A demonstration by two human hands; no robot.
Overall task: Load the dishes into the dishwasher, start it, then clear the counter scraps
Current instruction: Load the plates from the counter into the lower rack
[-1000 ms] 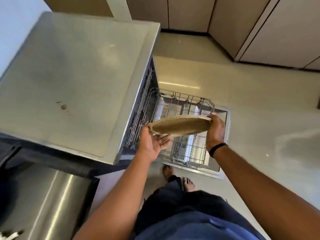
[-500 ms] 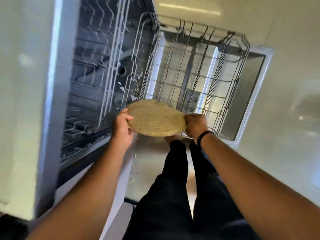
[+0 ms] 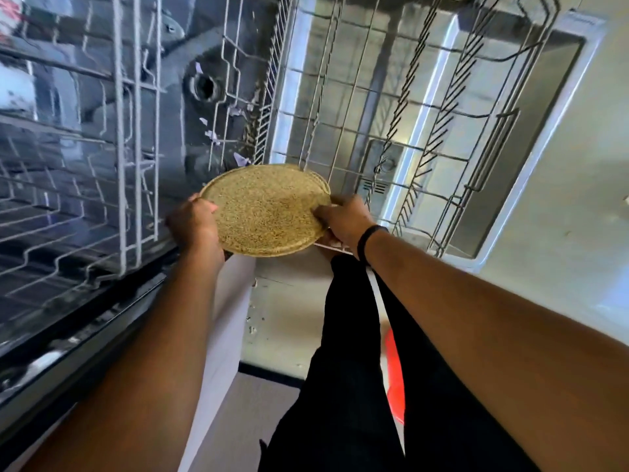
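A round, speckled tan plate (image 3: 265,209) is held flat between both hands, just above the near edge of the pulled-out lower rack (image 3: 391,107). My left hand (image 3: 195,226) grips its left rim. My right hand (image 3: 343,218) pinches its right rim, thumb on top. The wire rack holds no dishes in view and rests over the open dishwasher door (image 3: 531,148). The upper rack (image 3: 85,165) sits inside the tub at the left.
The dark dishwasher tub (image 3: 204,86) has small scraps of debris on its floor. My legs in black trousers (image 3: 347,369) stand beside the door. Something red (image 3: 396,376) shows between them. Pale floor (image 3: 595,233) lies to the right.
The view has dropped from the countertop down to the open dishwasher. Both hands have lowered the plate to the near edge of the lower rack.
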